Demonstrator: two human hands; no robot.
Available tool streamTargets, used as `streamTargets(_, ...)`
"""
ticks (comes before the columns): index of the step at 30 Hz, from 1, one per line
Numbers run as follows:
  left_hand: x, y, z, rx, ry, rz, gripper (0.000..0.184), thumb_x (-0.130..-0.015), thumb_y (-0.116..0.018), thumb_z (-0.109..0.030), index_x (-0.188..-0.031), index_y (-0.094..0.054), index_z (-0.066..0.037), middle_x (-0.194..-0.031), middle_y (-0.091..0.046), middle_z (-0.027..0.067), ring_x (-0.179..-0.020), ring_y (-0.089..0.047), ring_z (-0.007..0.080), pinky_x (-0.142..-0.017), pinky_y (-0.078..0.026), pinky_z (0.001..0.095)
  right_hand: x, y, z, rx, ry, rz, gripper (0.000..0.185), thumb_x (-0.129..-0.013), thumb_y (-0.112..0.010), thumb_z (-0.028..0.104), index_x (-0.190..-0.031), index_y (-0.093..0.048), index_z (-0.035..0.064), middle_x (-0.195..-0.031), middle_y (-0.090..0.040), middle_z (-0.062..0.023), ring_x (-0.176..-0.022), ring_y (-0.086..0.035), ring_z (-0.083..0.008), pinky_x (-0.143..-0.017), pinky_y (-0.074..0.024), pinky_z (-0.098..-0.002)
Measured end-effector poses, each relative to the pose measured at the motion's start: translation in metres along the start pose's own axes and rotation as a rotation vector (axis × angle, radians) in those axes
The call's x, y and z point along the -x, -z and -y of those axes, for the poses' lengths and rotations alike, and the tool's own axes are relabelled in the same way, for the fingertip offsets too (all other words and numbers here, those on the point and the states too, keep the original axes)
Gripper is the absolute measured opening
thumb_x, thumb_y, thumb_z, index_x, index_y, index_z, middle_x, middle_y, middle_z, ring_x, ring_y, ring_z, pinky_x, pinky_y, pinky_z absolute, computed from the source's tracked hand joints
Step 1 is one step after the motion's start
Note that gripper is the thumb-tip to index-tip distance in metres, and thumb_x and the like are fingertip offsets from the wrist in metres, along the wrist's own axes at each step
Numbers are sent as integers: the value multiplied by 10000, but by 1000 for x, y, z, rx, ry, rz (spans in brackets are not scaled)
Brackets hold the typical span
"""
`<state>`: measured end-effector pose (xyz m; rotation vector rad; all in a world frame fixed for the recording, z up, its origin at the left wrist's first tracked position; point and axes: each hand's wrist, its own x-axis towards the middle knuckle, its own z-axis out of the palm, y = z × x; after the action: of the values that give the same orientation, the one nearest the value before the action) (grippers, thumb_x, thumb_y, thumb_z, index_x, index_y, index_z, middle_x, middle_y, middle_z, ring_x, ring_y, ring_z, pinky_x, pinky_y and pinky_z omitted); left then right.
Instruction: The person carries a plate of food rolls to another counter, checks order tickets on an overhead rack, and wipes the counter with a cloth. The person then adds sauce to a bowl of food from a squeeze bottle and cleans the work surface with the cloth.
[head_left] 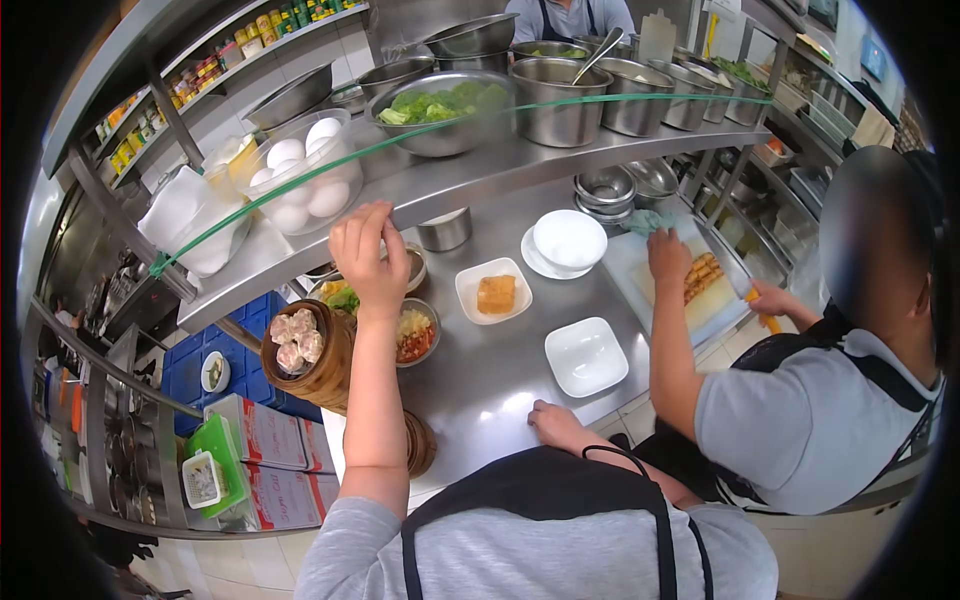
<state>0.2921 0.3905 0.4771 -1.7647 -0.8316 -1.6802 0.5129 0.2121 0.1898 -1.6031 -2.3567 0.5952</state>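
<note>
My left hand (pixel 370 262) is raised at the shelf edge (pixel 440 196), its bent fingers hooked over the metal lip beside a clear tub of white eggs (pixel 328 200). Below that forearm, a bamboo steamer (pixel 335 350) holds several pleated dumplings (pixel 296 342). My right hand (pixel 562 426) rests on the counter's near edge, holding nothing, with fingers loosely bent and slightly apart. Just beyond it is a bare white square bowl (pixel 587 358). Farther back, another white dish (pixel 470 298) contains a golden-brown block of food (pixel 496 294).
On the right, a co-worker (pixel 800 410) holds an orange-handled knife (pixel 768 318) and a greenish cloth (pixel 648 222) by browned food on a cutting board (pixel 640 275). White plates (pixel 568 243) sit mid-counter. Greens in a steel bowl (pixel 445 140) and steel pots (pixel 560 120) line the shelf.
</note>
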Motion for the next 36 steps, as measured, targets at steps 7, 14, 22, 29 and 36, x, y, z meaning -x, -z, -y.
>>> streamTargets(7,0,1,-2,-14,8,3,207,-680,-563,40,-863,-602,-47,-849,-616,66,-799,-553,239,-724,-382,331,1,2,4,3,0,-20,170,-708,-486,45,-794,-633,52,-846,-565,-113,-754,-589,-305,-671,-484,-394)
streamTargets(14,1,-1,-1,-12,-27,1,207,-685,-563,39,-866,-612,-48,-858,-618,67,-795,-551,231,-717,-381,333,2,3,5,-16,0,-36,170,-701,-490,25,-797,-629,36,-845,-560,-123,-772,-583,-304,-683,-479,-391)
streamTargets(22,4,-4,2,-29,-35,-5,203,-692,-569,30,-870,-619,-54,-853,-617,64,-779,-540,229,-713,-380,327,-5,18,12,27,47,-66,142,-695,-497,8,-774,-613,28,-822,-554,-124,-764,-581,-297,-679,-479,-382)
streamTargets(29,4,-2,2,-11,-25,1,211,-691,-570,30,-874,-623,-60,-865,-622,63,-785,-543,225,-718,-381,325,-13,10,14,57,52,-96,91,-648,-503,-27,-705,-573,-19,-818,-538,-150,-749,-576,-308,-650,-484,-389)
streamTargets(36,6,-3,5,-16,-41,11,183,-724,-563,27,-873,-632,-54,-879,-632,74,-755,-538,231,-699,-393,317,-12,27,21,72,26,-84,111,-688,-499,-5,-743,-595,9,-806,-545,-130,-755,-582,-306,-666,-482,-388)
